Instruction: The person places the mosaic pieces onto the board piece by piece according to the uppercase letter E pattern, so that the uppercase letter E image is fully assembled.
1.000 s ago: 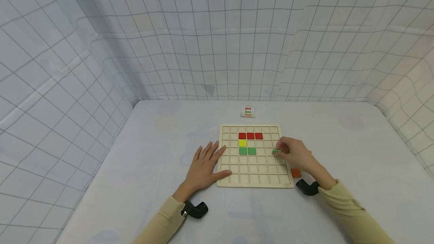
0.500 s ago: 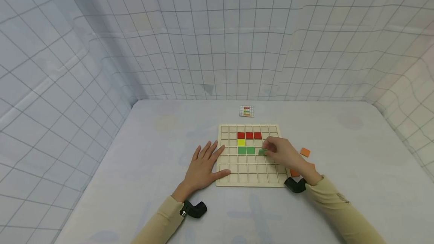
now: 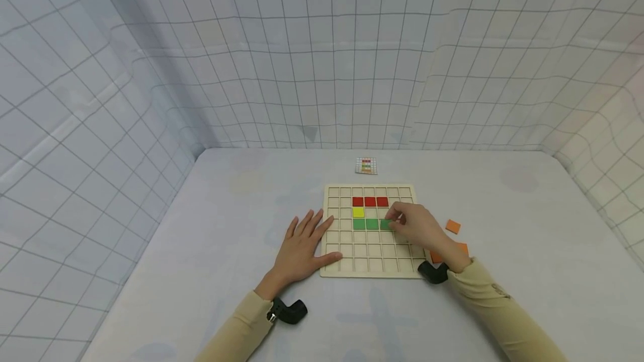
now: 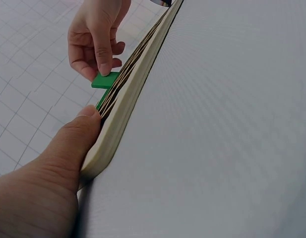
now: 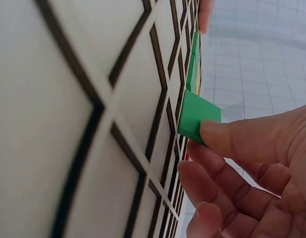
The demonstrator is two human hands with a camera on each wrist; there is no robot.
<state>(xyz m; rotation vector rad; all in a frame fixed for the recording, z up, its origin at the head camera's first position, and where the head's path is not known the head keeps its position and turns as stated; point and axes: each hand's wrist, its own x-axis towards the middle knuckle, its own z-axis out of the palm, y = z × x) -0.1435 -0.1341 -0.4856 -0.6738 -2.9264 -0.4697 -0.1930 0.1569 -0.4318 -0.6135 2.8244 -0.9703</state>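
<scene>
My left hand (image 3: 300, 256) lies spread on the left edge of a pale gridded board (image 3: 347, 265), its thumb reaching over the rim. With thumb and fingers, my right hand (image 3: 415, 227) pinches a square green tile (image 5: 195, 111). In the right wrist view this tile is tilted, one edge down at the grid. From the head view it lines up to the right of two green tiles (image 3: 372, 224) set in cells. Above these, a yellow tile (image 3: 358, 212) sits at the left, below a row of red tiles (image 3: 369, 201).
Behind the board lies a small card (image 3: 366, 166) printed with a coloured grid pattern. Loose orange tiles (image 3: 453, 226) lie to the board's right, some partly hidden by the right wrist. A grid-patterned cloth (image 3: 322, 71) hangs behind and at both sides.
My right hand has carried the green tile leftward across the board, then down beside the other two green ones. The left hand has stayed in place. More of the orange tiles shows.
</scene>
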